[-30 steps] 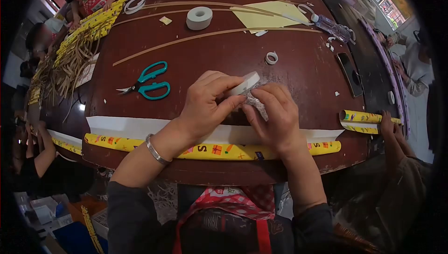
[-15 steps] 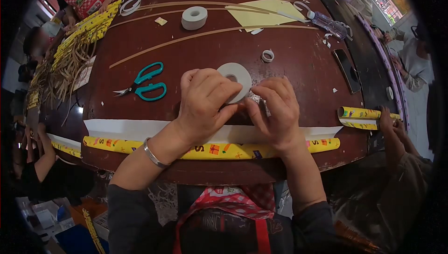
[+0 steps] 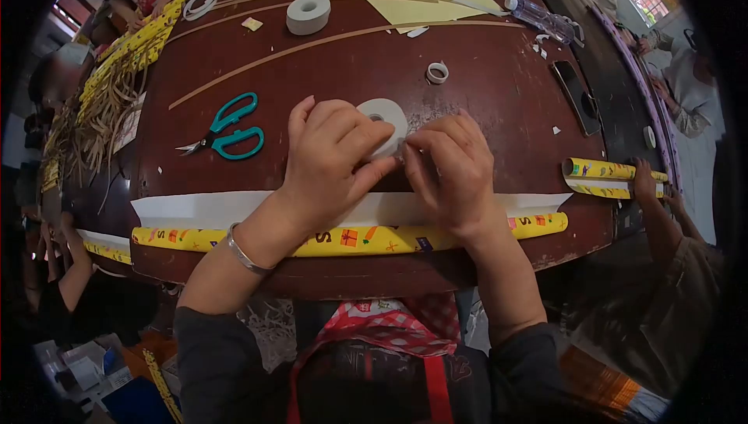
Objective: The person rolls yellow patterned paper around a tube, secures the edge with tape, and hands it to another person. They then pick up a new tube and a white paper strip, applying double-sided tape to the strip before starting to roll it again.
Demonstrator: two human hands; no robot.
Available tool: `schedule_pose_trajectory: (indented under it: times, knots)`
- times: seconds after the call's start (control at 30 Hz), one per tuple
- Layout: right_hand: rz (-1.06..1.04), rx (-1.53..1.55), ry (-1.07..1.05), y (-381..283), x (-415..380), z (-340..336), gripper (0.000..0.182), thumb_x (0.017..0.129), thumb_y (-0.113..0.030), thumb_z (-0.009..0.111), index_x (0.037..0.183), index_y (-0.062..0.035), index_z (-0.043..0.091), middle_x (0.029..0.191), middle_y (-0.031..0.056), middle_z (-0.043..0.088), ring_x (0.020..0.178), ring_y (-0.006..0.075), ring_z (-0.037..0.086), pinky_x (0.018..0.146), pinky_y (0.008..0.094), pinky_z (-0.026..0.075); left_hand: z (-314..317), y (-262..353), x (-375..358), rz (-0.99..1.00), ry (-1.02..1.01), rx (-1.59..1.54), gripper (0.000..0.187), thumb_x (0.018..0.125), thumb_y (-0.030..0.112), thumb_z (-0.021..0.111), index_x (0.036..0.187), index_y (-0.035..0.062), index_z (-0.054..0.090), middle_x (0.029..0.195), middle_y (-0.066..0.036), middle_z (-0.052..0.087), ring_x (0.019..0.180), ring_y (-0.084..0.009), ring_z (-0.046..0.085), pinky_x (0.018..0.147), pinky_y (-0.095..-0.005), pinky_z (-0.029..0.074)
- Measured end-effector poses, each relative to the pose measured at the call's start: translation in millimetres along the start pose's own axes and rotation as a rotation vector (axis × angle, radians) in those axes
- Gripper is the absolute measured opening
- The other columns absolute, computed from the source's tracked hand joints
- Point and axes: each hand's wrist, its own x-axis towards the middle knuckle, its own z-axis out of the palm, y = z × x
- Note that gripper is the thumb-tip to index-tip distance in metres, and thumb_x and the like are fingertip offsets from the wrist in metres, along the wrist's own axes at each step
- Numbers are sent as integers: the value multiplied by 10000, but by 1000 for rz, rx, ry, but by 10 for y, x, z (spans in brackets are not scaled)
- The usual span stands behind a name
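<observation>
A white roll of tape (image 3: 389, 111) is gripped by my left hand (image 3: 331, 155), its fingers over the roll's near side. My right hand (image 3: 453, 167) is closed in a pinch at the roll's right edge; a small glint of what looks like the tape's end shows between the fingertips. Below both wrists lies a yellow printed sheet of paper (image 3: 389, 243), its front part rolled up and its white inner side (image 3: 202, 210) facing up behind. Teal-handled scissors (image 3: 234, 132) lie to the left of my left hand.
A second tape roll (image 3: 308, 15), a small tape ring (image 3: 437, 73), brown strips (image 3: 312, 46), a yellow sheet (image 3: 421, 3), a plastic bottle (image 3: 538, 19) and a phone (image 3: 575, 97) lie farther back. A co-worker's hands (image 3: 645, 181) hold a yellow roll at right.
The whole view has shifted slightly, with the table things a little higher and farther left. Both hands stay at the tape roll, the right fingers now drawn closer to its edge.
</observation>
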Motion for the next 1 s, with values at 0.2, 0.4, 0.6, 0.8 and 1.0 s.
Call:
schedule_pose_trajectory:
  times: [0.2,0.4,0.6,0.8,1.0]
  knots:
    - [-48,19,69,59,-21,67,140,714,-34,735,808,-56,633,794,97,595,729,296,581,674,399,479,17,-8,29,-153,-169,-54,360,760,174,741,1087,71,631,920,-78,595,919,-288,558,937,-432,366]
    - [5,-81,123,70,-101,193,128,708,-69,706,724,-79,580,767,64,583,755,264,594,681,379,500,17,91,32,-231,-279,-101,424,768,114,708,1171,32,602,934,-104,579,919,-287,549,918,-404,379]
    - [50,-101,71,78,-107,195,122,718,-92,701,717,-82,580,761,56,583,737,247,586,659,374,504,35,27,0,-190,-260,-13,497,783,137,712,1244,38,555,1022,-123,589,977,-300,549,954,-402,371]
    - [56,-117,69,98,-118,208,123,717,-101,705,717,-80,584,767,58,588,749,249,591,665,374,507,-16,77,32,-73,-315,-18,621,715,212,770,1263,36,537,1074,-146,581,1039,-331,543,1010,-476,343]
    - [60,-125,16,82,-120,168,120,714,-102,708,723,-79,591,773,58,592,766,245,600,680,364,518,13,166,22,-146,-410,139,678,681,196,775,1290,52,514,1121,-144,571,1084,-322,538,1044,-566,304]
